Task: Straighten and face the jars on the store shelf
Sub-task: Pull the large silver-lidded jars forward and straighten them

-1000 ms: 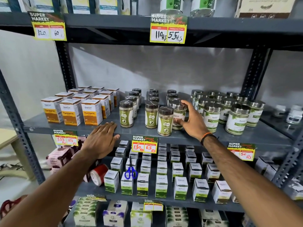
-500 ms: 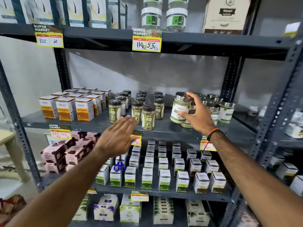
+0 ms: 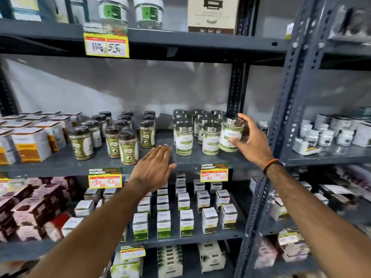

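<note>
A: Head view, right side first. What of the right hand (image 3: 254, 142)?

B: Closed around a jar (image 3: 231, 135) at the right end of the front row on the middle shelf (image 3: 200, 159). Thumb low on the white label, fingers curled over the far side up near the steel lid. Tilted a little, top leaning right; base down at the shelf, though hard to say whether touching or just lifted.

A: And the left hand (image 3: 153, 169)?

B: Flat, fingers straight and together, nothing in it. Hovering at the front lip of the same shelf, fingertips close to the foot of the next steel-lidded jar (image 3: 184, 139), not touching as far as can be told.

A: Handling?

B: Likely glass or hard clear plastic, filled with greenish powder, so probably some weight and stiff walls. Smooth sides and a glossy label, so slippery if pinched lightly. Breakable if knocked off the edge or against its neighbours, packed just beside it in rows behind.

A: Best place to take hold?

B: Round the middle of the body, thumb opposite fingers, much as here. Not by the lid alone; no telling how tight it sits. Turn on its base to bring the label forward, then slide back in line with the third front jar (image 3: 211, 139).

A: Elsewhere?

B: Brown-capped spice bottles (image 3: 128, 146) to the left, one standing ahead of its row. Turmeric boxes (image 3: 33, 145) beyond, blurred.
</note>
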`<state>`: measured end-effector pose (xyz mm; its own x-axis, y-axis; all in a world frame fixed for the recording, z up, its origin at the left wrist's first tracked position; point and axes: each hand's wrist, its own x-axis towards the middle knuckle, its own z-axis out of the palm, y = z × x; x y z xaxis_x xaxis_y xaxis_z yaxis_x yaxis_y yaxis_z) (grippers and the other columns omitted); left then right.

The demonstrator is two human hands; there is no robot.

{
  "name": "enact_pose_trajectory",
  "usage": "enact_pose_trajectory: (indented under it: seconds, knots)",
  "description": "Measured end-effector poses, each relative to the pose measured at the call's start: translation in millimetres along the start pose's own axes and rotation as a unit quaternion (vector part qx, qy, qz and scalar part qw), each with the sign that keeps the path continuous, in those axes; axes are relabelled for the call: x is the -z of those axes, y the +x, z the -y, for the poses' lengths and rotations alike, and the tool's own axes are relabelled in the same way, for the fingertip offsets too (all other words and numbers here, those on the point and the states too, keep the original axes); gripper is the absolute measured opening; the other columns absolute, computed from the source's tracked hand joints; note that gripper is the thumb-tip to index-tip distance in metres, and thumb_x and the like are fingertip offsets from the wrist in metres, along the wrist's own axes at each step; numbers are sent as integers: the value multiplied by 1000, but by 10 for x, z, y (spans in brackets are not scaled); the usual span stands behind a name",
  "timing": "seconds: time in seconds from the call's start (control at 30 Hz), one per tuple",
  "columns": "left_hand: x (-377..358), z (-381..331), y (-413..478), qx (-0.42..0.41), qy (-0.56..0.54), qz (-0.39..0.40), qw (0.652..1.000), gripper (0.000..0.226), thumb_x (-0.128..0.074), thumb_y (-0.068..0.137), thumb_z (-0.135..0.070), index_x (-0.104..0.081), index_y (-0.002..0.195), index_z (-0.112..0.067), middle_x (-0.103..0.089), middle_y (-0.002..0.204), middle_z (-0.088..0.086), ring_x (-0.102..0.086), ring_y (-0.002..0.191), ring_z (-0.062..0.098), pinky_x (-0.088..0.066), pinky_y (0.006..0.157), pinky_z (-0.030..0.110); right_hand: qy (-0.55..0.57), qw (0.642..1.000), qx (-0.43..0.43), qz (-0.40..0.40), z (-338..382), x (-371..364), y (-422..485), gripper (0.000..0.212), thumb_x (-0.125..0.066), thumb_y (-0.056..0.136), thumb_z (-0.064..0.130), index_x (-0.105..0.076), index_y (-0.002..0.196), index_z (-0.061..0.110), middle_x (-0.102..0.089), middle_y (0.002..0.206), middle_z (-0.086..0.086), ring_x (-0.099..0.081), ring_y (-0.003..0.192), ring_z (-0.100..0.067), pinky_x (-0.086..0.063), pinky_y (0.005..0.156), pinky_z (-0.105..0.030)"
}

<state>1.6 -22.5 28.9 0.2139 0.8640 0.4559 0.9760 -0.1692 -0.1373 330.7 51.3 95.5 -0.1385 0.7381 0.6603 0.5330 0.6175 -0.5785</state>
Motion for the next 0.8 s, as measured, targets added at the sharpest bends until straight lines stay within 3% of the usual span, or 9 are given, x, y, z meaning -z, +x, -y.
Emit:
enact_pose_trajectory:
  seconds: [0.2, 0.3, 0.53, 0.63, 0.7, 0.8]
  knots:
    - [-252, -26, 222, 43, -16, 38, 998, 68, -19, 103, -52, -30, 154, -8, -38, 158, 15, -34, 145, 31, -30, 119, 45, -18, 999, -28, -6, -426, 33, 77, 84, -84, 82, 19, -37, 150, 34, -59, 128, 14, -58, 115, -10, -44, 104, -33]
    - [-327, -31, 227, 51, -7, 26, 998, 68, -14, 102, -53, -40, 149, -11, -47, 153, 13, -44, 139, 32, -38, 112, 47, -32, 998, -45, 8, -539, -12, 118, 85, -82, 83, 16, -35, 151, 33, -62, 133, 5, -60, 117, -16, -45, 104, -34]
    - [-389, -22, 216, 49, -6, 9, 999, 71, -11, 101, -55, -47, 145, -11, -53, 148, 14, -51, 134, 32, -38, 113, 47, -43, 996, -74, 28, -609, -152, 144, 91, -80, 85, 13, -29, 155, 37, -66, 131, 0, -63, 108, -15, -41, 98, -23]
    - [-399, -17, 206, 51, -7, 5, 999, 71, -12, 102, -55, -47, 146, -12, -53, 149, 13, -51, 135, 31, -37, 114, 45, -43, 994, -92, 28, -618, -170, 152, 102, -81, 86, 18, -15, 161, 37, -63, 136, 1, -59, 106, -10, -35, 97, -20]
    - [-396, -15, 204, 52, -7, 5, 999, 70, -12, 102, -54, -47, 146, -12, -53, 149, 13, -51, 135, 31, -37, 113, 45, -43, 992, -122, 14, -628, -186, 131, 114, -87, 80, 28, -9, 163, 30, -59, 142, 0, -60, 117, -16, -35, 98, -24]
    - [-393, -15, 204, 53, -7, 9, 999, 71, -11, 102, -55, -46, 147, -12, -52, 150, 12, -50, 136, 30, -36, 114, 45, -53, 986, -161, -8, -650, -259, 64, 120, -94, 63, 45, -27, 157, 13, -62, 140, -4, -61, 121, -21, -38, 92, -22]
